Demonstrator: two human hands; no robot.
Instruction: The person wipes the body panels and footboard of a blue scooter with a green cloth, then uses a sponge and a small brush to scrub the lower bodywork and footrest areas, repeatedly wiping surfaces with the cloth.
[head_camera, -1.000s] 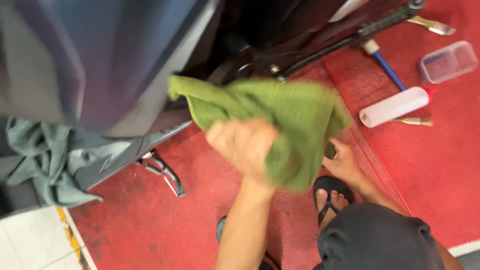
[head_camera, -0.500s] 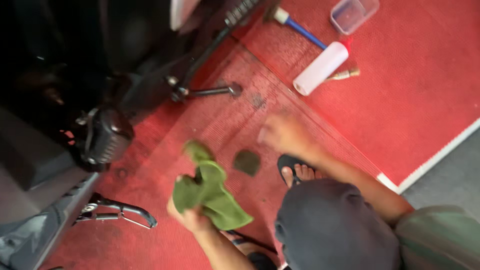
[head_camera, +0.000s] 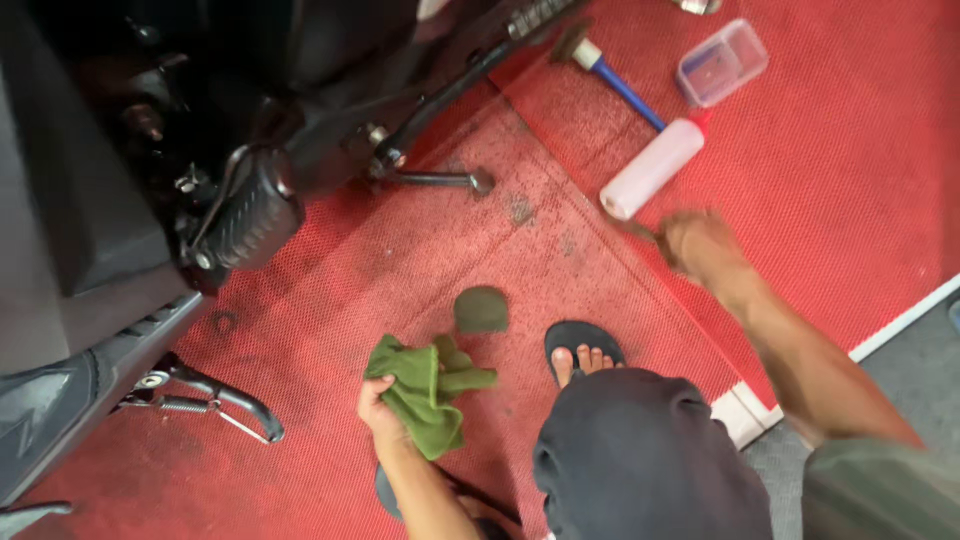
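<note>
While our left hand (head_camera: 378, 408) clutches the green rag (head_camera: 424, 392) bunched below the motorcycle footpeg (head_camera: 250, 210), kept off the mat, our right hand (head_camera: 700, 245) reaches beside the white squeeze bottle (head_camera: 655, 167). Blur hides whether its fingers are spread or curled.

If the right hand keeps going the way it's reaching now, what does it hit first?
The right hand points up and left along the red mat. A thin tool at its fingertips looks already met, though blur hides the contact. Next in line is the white squeeze bottle; depth is uncertain.
</note>
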